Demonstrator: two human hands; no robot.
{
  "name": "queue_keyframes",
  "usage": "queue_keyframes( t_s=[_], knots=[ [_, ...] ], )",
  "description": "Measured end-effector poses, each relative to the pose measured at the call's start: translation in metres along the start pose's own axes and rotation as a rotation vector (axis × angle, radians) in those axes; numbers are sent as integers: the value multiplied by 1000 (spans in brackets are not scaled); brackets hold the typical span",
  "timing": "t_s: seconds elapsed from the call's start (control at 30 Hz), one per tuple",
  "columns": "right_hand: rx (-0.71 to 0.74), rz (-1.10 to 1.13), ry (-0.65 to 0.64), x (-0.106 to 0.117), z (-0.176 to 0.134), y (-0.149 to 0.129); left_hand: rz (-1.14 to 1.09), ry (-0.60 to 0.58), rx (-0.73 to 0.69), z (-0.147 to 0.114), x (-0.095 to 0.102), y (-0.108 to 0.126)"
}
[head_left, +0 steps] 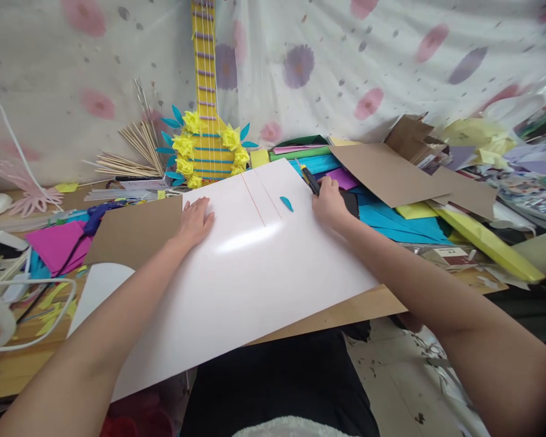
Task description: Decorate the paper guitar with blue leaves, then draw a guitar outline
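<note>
A large glossy white sheet (255, 285) lies tilted across the table, its near edge hanging past the front. Two thin ruled lines run over its upper part, the left one orange-red, with a small blue leaf-shaped piece (286, 204) to their right. My left hand (195, 221) rests flat with fingers spread on the sheet's upper left corner. At the right edge my right hand (330, 200) is wrapped round a black and yellow utility knife (310, 181), its tip pointing up and away from me. The palm side of that hand is hidden.
A yellow paper guitar (204, 139) with paper flowers stands at the back. Brown cardboard (386, 173) and blue paper (395, 221) pile up to the right. Wooden sticks (139, 149), a magenta sheet (59, 246) and a white cable (40, 282) lie to the left.
</note>
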State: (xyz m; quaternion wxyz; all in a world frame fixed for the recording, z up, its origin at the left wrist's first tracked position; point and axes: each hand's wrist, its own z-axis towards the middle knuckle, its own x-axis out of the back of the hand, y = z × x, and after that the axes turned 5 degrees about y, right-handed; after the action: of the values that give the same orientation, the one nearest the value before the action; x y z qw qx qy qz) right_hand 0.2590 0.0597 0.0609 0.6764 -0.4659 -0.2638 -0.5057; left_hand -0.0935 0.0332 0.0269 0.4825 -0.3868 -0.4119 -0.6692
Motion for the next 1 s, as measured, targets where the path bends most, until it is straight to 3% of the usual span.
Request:
queue_keyframes(
  t_s=[0.13, 0.27, 0.53, 0.7, 0.73, 0.87, 1.0],
  knots=[
    [-16, -84, -5, 19, 28, 3, -32, 19, -29, 4, 5, 15],
    [-64, -147, -65, 33, 57, 12, -34, -53, -94, 6, 0, 35],
    [-88, -195, -61, 21, 76, 27, -42, -143, -70, 13, -24, 56],
    [-10, -166, -15, 15, 53, -1, -12, -126, -50, 14, -33, 56],
    [27, -121, -44, 14, 43, -12, -8, -124, -49, 14, -35, 57],
    [301, 77, -390, 1, -6, -57, 2, -127, -44, 13, -40, 57],
    [366, 67, -424, -14, -41, -85, 12, -123, -35, 13, -41, 58]
  ],
)
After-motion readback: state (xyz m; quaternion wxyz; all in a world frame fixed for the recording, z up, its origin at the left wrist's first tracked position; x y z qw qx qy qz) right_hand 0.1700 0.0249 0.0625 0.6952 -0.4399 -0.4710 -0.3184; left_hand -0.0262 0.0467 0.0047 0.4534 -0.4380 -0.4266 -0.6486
